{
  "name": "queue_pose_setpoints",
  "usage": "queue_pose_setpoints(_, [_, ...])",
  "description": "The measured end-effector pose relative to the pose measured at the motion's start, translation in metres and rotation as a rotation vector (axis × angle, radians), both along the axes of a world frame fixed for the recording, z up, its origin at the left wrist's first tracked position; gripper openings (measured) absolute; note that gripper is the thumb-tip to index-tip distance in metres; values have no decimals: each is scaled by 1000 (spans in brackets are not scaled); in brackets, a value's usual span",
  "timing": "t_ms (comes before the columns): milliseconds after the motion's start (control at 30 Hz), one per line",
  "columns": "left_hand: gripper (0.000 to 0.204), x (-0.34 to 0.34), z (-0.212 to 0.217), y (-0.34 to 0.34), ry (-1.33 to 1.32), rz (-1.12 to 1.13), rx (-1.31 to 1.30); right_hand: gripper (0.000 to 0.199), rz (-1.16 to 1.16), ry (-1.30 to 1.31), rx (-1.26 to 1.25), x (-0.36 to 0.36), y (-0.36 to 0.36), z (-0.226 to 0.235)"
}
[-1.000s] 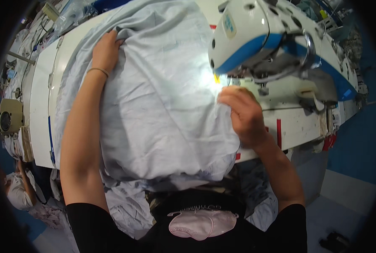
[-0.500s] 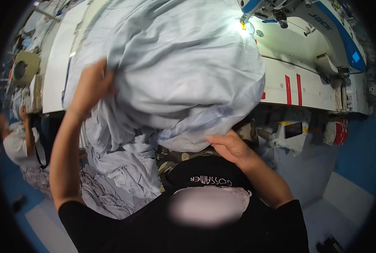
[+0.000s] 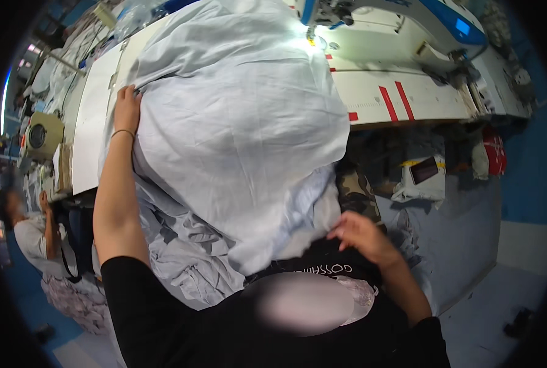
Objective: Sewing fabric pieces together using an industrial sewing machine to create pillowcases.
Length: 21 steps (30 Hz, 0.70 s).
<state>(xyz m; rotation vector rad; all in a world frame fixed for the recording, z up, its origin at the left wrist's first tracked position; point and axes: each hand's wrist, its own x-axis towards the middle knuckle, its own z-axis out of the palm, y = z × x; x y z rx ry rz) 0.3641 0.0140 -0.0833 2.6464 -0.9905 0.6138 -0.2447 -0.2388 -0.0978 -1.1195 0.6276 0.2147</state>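
A large pale grey-blue cloth (image 3: 243, 116) spreads over the sewing table and hangs down across my lap, with a bunched, wrinkled edge at its near right. My left hand (image 3: 127, 109) lies on the cloth's left side, fingers stretched forward next to a crease. Just off the near right edge is my right hand (image 3: 362, 236), its fingers loosely bent and apart, slightly blurred, with no cloth visibly held. Beyond the cloth stands a blue and white sewing machine (image 3: 433, 18); its lamp lights the needle area (image 3: 312, 38) by the cloth's far right edge.
Red tape strips (image 3: 388, 104) mark the white tabletop (image 3: 433, 98) on the right. Below it hang a white bag (image 3: 420, 190) and a dark phone-like device (image 3: 424, 171). More crumpled cloth (image 3: 193, 257) gathers at my lower left. Another person (image 3: 37, 236) sits farther left.
The cloth now lies flatter and reaches nearer my body. My left hand has come to rest on its left side. My right hand has let go of the near edge.
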Motion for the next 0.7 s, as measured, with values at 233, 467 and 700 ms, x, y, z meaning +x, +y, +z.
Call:
queue_pose_setpoints(233, [34,-57,81,-30,14,120,13,55,-407,-148,-498,78,-72,-62])
queue_pose_setpoints(467, [43,-323,68,-77,905,-646,-159,37,-103,-100,-546,131,-67,-54])
queue_pose_setpoints(700, [75,-424,16,-108,922,-600,-213,20,-206,-347,74,72,2,-13])
